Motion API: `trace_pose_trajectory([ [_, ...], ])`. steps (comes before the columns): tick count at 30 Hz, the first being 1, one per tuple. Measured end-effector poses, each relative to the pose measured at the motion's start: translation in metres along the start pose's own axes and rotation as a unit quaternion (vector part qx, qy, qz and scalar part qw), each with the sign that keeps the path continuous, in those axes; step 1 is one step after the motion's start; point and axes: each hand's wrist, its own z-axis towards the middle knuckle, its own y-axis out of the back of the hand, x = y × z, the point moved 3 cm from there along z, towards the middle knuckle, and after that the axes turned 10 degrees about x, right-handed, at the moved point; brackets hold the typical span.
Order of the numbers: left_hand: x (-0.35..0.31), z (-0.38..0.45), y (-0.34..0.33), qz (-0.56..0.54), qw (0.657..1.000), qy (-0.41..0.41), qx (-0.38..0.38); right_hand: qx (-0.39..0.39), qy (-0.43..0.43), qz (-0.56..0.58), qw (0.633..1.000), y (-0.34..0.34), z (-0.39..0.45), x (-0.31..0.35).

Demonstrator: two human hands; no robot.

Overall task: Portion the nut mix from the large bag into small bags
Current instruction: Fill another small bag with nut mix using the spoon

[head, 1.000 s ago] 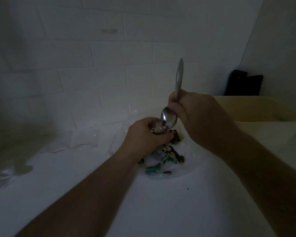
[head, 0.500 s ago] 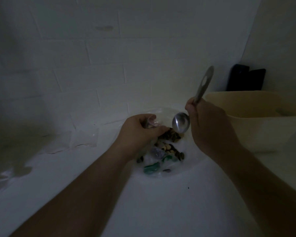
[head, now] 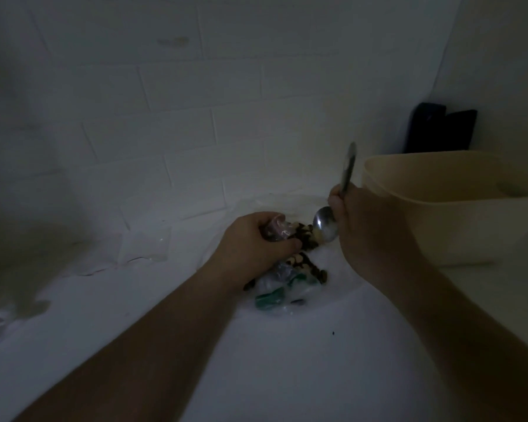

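The scene is dim. My left hand [head: 258,243] is closed around the gathered mouth of a small clear bag [head: 279,231]. Below and to its right lies the large clear bag [head: 290,287] with green print, and dark and pale nuts [head: 307,248] show in it. My right hand [head: 368,236] grips a metal spoon [head: 326,228] by its handle. The handle points up and the bowl points down, just right of the small bag and over the nuts. Whether the spoon bowl carries nuts I cannot tell.
A cream plastic tub [head: 439,205] stands close behind my right hand. A dark object [head: 439,130] leans in the back right corner. An empty clear bag [head: 148,243] lies on the white surface to the left, against the tiled wall.
The spoon has left the small bag's mouth and moved right and down toward the nuts in the large bag. My left hand has kept its hold on the small bag.
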Motion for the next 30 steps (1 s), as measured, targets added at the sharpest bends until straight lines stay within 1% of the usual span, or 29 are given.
trace_pose_trajectory([
  [2,-0.001,0.000,-0.001,0.002,1.000,0.002,-0.005,0.046,0.019,0.032,0.998,-0.007,-0.003,0.006],
  [5,0.002,0.003,-0.004,-0.015,1.000,0.000,-0.001,0.062,0.041,0.069,0.995,-0.014,-0.009,0.016],
  [7,0.001,0.002,-0.004,-0.033,0.999,-0.002,-0.006,0.052,0.029,0.089,0.994,-0.017,-0.008,0.017],
  [10,0.000,0.002,-0.002,-0.075,0.997,0.002,0.000,0.024,-0.022,0.142,0.989,-0.016,-0.006,0.010],
  [12,0.001,0.003,0.002,-0.100,0.995,0.008,0.020,0.006,-0.061,0.187,0.980,-0.014,-0.005,0.000],
  [14,0.001,0.002,0.009,-0.113,0.992,0.018,0.048,-0.012,-0.091,0.251,0.964,-0.013,-0.006,-0.011],
  [16,0.000,0.000,0.016,-0.134,0.987,0.017,0.085,-0.032,-0.105,0.313,0.943,-0.010,-0.007,-0.016],
  [17,0.000,-0.002,0.019,-0.141,0.984,0.013,0.109,-0.040,-0.108,0.325,0.939,-0.007,-0.008,-0.017],
  [19,-0.003,-0.007,0.025,-0.136,0.979,0.004,0.149,-0.048,-0.113,0.321,0.939,-0.001,-0.010,-0.017],
  [21,-0.004,-0.010,0.030,-0.118,0.978,0.005,0.170,-0.055,-0.111,0.314,0.941,0.003,-0.012,-0.017],
  [22,-0.007,-0.012,0.032,-0.094,0.981,0.005,0.170,-0.058,-0.109,0.312,0.942,0.005,-0.013,-0.017],
  [25,-0.012,-0.013,0.034,0.027,0.989,-0.018,0.145,-0.064,-0.101,0.307,0.944,0.008,-0.014,-0.016],
  [26,-0.014,-0.013,0.035,0.045,0.989,-0.023,0.140,-0.065,-0.098,0.305,0.945,0.009,-0.015,-0.016],
  [27,-0.014,-0.014,0.037,0.047,0.988,-0.027,0.147,-0.063,-0.096,0.302,0.946,0.009,-0.015,-0.016],
  [30,-0.014,-0.018,0.045,0.006,0.978,-0.031,0.207,-0.060,-0.095,0.293,0.949,0.010,-0.015,-0.017],
])
